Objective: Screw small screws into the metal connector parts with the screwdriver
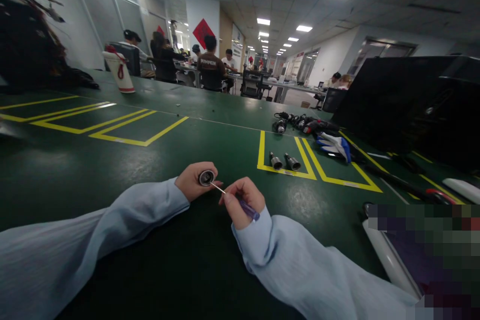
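Observation:
My left hand (pixel 193 180) is closed around a round metal connector (pixel 206 177), its open end facing me. In my right hand (pixel 243 202) is a small screwdriver (pixel 249 210) with a purple see-through handle. Its thin shaft points left, and the tip meets the connector's rim or goes just inside; I cannot tell which. Two similar metal connectors, a left one (pixel 276 161) and a right one (pixel 292 162), lie beyond my right hand inside a yellow taped frame (pixel 261 150).
The green table (pixel 225 150) carries more yellow tape outlines at left. Cables with metal parts (pixel 288 122) and a white-blue glove (pixel 333 146) lie at right. A white cup (pixel 120 72) stands far left, a black monitor (pixel 408 105) at right. People (pixel 212 67) sit at desks behind.

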### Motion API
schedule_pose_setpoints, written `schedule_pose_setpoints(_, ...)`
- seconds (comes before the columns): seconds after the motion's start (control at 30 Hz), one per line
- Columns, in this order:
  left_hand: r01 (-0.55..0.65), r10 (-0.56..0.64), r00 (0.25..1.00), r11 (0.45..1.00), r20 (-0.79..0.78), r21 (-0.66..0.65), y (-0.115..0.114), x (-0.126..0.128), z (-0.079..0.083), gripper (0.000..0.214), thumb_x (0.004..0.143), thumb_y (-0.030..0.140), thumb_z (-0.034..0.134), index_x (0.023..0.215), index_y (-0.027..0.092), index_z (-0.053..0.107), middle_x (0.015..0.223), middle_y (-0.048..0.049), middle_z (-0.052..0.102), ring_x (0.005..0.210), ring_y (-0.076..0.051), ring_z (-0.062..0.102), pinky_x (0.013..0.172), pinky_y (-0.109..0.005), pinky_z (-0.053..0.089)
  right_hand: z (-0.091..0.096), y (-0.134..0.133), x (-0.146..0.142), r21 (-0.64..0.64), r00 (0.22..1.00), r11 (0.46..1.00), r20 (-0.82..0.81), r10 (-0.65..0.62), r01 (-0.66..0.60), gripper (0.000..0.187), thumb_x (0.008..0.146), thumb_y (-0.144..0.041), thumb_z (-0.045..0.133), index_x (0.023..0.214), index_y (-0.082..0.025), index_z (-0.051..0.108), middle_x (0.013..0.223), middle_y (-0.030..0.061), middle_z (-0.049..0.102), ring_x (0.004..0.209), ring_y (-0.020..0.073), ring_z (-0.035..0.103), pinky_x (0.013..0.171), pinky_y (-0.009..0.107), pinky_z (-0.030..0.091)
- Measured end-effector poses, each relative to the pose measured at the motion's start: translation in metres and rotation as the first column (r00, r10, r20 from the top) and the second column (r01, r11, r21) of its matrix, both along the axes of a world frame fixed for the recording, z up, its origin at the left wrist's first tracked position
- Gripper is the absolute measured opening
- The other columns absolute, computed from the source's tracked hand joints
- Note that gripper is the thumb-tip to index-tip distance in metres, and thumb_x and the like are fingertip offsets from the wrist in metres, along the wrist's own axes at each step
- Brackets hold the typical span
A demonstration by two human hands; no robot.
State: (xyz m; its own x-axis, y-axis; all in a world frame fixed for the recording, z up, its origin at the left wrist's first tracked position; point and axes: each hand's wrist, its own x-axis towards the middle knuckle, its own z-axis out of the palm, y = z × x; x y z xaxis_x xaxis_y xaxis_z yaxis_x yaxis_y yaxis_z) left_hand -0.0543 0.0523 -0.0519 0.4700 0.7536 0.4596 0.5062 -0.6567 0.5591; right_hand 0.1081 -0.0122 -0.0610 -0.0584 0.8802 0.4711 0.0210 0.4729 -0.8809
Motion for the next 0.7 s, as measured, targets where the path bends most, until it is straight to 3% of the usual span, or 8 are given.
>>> schedule_pose_setpoints(0.2, 0.059, -0.052, 0.997, 0.989, -0.053, 0.133, 0.023, 0.001, 0.0, 0.021, 0.07, 0.032, 0.051, 0.057, 0.016, 0.044, 0.054, 0.0026, 0.045, 0.052, -0.009, 0.043, 0.049, -0.02, 0.034, 0.003, 0.025, -0.012, -0.031, 0.986, 0.992, 0.115, -0.117, 0.122, 0.008, 0.067, -0.021, 0.05, 0.062, -0.021, 0.044, 0.055, -0.0012, 0.058, 0.05, 0.0112, 0.049, 0.051, 0.024, 0.04)
schedule_pose_setpoints(0.3, 0.072, -0.062, 0.995, 0.988, -0.074, 0.138, 0.022, 0.001, 0.002, 0.021, 0.071, 0.032, 0.05, 0.058, 0.016, 0.045, 0.055, 0.0018, 0.046, 0.054, -0.01, 0.043, 0.05, -0.021, 0.035, 0.005, 0.029, -0.015, -0.102, 0.993, 0.988, 0.047, -0.108, 0.113, 0.009, 0.068, -0.022, 0.05, 0.061, -0.02, 0.045, 0.053, -0.002, 0.058, 0.048, 0.0106, 0.049, 0.05, 0.023, 0.039)
schedule_pose_setpoints(0.4, 0.047, -0.043, 0.998, 0.991, -0.035, 0.123, 0.016, 0.001, 0.005, 0.022, 0.071, 0.034, 0.052, 0.059, 0.016, 0.045, 0.056, 0.0014, 0.046, 0.054, -0.01, 0.043, 0.05, -0.02, 0.035, 0.007, 0.029, -0.016, -0.197, 0.987, 0.98, -0.158, -0.014, -0.017, 0.012, 0.069, -0.025, 0.051, 0.061, -0.02, 0.045, 0.05, -0.0028, 0.059, 0.043, 0.0089, 0.047, 0.046, 0.021, 0.039)
schedule_pose_setpoints(0.53, 0.029, -0.03, 1.0, 0.994, 0.005, 0.103, 0.014, 0.001, 0.006, 0.021, 0.07, 0.032, 0.053, 0.059, 0.016, 0.045, 0.055, 0.0017, 0.045, 0.053, -0.009, 0.043, 0.048, -0.02, 0.035, 0.005, 0.033, -0.014, -0.289, 0.907, 0.929, -0.41, 0.098, -0.232, 0.012, 0.068, -0.025, 0.055, 0.062, -0.019, 0.046, 0.052, -0.0018, 0.064, 0.04, 0.0078, 0.048, 0.04, 0.019, 0.04)
schedule_pose_setpoints(0.7, 0.039, -0.046, 0.998, 0.99, 0.045, 0.133, 0.018, 0.0, 0.002, 0.02, 0.069, 0.031, 0.053, 0.058, 0.016, 0.044, 0.054, 0.0028, 0.043, 0.051, -0.009, 0.041, 0.046, -0.02, 0.033, 0.001, 0.04, -0.012, -0.318, 0.818, 0.866, -0.551, 0.162, -0.386, 0.014, 0.064, -0.025, 0.06, 0.062, -0.019, 0.048, 0.052, -0.0009, 0.065, 0.043, 0.0087, 0.052, 0.039, 0.018, 0.043)
